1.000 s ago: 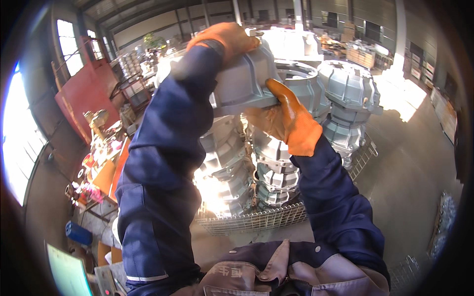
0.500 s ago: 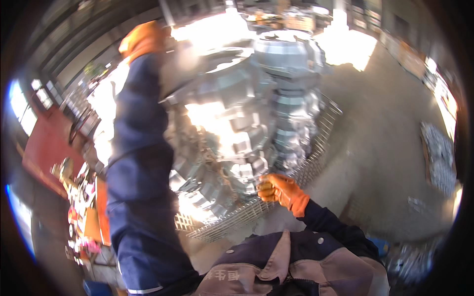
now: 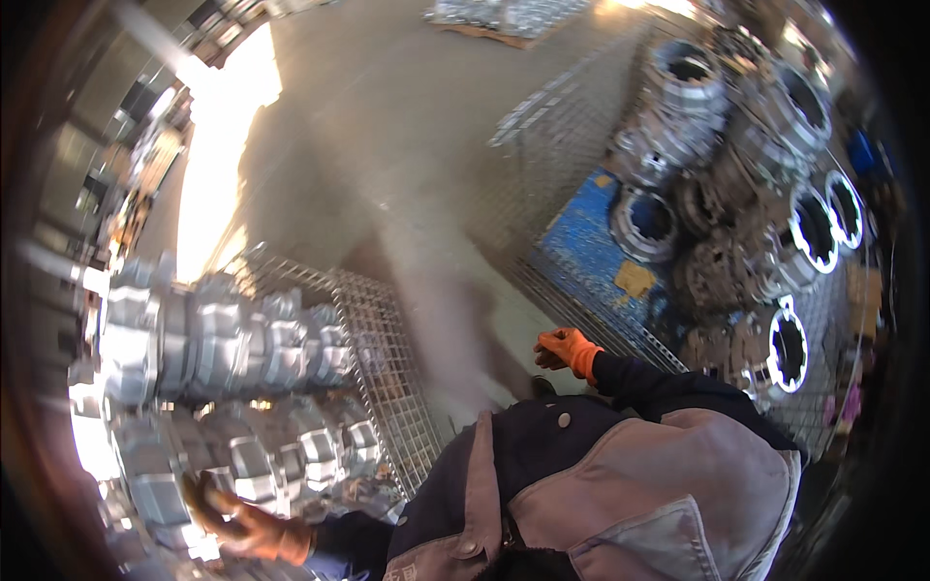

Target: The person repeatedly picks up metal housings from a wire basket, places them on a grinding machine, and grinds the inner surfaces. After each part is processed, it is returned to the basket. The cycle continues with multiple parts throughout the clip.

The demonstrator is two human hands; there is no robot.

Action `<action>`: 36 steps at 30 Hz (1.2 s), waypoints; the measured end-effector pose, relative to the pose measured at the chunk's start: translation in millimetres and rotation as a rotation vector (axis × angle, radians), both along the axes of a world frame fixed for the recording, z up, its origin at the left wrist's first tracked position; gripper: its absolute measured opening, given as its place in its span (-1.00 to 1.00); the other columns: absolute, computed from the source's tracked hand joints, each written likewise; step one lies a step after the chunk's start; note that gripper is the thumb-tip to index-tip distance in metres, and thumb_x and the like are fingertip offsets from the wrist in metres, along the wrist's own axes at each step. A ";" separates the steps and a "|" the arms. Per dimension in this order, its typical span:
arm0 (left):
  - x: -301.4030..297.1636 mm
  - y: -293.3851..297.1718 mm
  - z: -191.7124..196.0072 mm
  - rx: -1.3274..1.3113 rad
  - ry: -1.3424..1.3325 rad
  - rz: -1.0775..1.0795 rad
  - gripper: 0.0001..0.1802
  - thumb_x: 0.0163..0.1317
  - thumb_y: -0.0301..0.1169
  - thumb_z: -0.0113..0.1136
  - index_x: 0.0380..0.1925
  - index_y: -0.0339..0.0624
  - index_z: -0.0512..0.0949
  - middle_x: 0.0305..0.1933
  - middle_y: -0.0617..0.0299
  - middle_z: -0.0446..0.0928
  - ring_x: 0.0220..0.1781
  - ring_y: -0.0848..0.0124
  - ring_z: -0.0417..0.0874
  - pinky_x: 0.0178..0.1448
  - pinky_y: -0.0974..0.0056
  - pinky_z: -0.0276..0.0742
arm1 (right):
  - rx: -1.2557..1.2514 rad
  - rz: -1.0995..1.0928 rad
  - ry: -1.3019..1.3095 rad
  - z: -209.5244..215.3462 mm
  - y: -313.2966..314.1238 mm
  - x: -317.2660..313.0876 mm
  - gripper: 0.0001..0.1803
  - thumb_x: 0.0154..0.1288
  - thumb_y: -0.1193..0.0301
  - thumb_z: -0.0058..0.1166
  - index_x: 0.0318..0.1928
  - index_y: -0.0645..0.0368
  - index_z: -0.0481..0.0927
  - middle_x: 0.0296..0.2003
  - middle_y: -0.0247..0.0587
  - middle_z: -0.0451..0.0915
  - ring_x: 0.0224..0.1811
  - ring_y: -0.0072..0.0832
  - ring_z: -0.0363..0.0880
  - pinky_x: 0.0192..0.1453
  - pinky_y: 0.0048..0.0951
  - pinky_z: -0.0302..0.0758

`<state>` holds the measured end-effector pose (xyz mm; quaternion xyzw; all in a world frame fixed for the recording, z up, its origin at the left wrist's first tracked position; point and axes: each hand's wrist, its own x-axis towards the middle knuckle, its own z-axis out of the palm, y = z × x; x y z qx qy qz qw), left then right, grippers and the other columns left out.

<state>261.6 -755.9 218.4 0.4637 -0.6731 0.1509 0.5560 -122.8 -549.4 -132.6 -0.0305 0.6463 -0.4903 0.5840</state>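
My left hand (image 3: 257, 531), in an orange glove with darkened fingers, is beside stacked silver ring-shaped metal castings (image 3: 155, 474) at the lower left. Its fingers look stretched out and apart, though blurred, and nothing shows held in them. Whether it touches the nearest casting I cannot tell. My right hand (image 3: 567, 351), gloved in orange too, hangs in front of my body with the fingers curled in and nothing visible in them. Below it lies the gap between the wire cage (image 3: 387, 373) that holds the silver castings and a second mesh container (image 3: 591, 324) on the right.
Darker ring castings (image 3: 678, 107) are piled in the right container, over a blue floor panel (image 3: 586, 223) with a tan scrap (image 3: 635, 279) on it. Concrete floor (image 3: 387, 116) runs between the cages. At the far side sits a pallet of silver parts (image 3: 509, 15).
My view has swung to the right, so the silver stacks now lie at the left and the dark castings have come in. My left arm has dropped from its high reach.
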 end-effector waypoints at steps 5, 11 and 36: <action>-168.9 -70.6 -54.4 0.295 -0.111 -0.430 -0.62 0.44 -0.36 0.08 0.10 -0.42 0.54 0.00 -0.10 0.66 -0.01 0.16 0.71 0.13 0.17 0.61 | 0.090 -0.217 -0.057 -25.9 62.2 -28.8 -0.62 0.38 0.09 0.08 -0.04 0.14 0.61 -0.24 -0.19 0.77 -0.29 -0.44 0.74 -0.26 -0.41 0.60; -392.5 -103.8 -82.7 0.206 -0.399 -0.971 -0.58 0.18 -0.59 0.15 0.08 -0.33 0.56 0.06 -0.10 0.64 0.08 0.06 0.68 0.19 0.15 0.56 | -0.032 -0.417 -0.269 -88.7 111.4 -57.3 -0.74 0.43 0.35 0.05 0.05 0.17 0.57 -0.16 -0.11 0.73 -0.25 -0.33 0.72 -0.30 -0.40 0.57; -793.1 -146.0 -229.2 0.962 -0.888 -1.108 -0.68 0.31 -0.54 0.13 0.07 -0.25 0.54 -0.17 0.26 0.62 -0.21 0.48 0.62 -0.16 0.39 0.56 | 0.893 0.169 0.789 -343.3 139.1 -466.6 -0.68 0.22 0.43 0.07 0.00 0.02 0.67 -0.10 -0.15 0.73 0.02 -0.18 0.70 0.11 -0.15 0.55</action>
